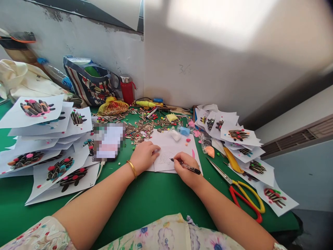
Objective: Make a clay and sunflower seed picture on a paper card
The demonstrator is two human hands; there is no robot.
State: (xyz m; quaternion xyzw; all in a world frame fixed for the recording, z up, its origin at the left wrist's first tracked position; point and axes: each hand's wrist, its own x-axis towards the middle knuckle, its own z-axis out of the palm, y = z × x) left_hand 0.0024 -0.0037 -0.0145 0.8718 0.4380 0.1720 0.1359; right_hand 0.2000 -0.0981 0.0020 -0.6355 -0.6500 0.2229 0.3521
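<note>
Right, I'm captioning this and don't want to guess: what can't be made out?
All in the head view:
Device screen: blurred by pixelation.
Drawing: finest marks too small.
Pen: partly hidden by the right hand.
Striped bag: lower contents hidden by its sides.
Paper stack, left: lower layers covered by upper.

Bare green surface (158, 201) lies open between the forearms (104, 201), just nearer than the paper (166, 140). Loose seeds (142, 127) crowd the far side; scissors (230, 181) block the way rightward, a card stack (47, 133) leftward
</note>
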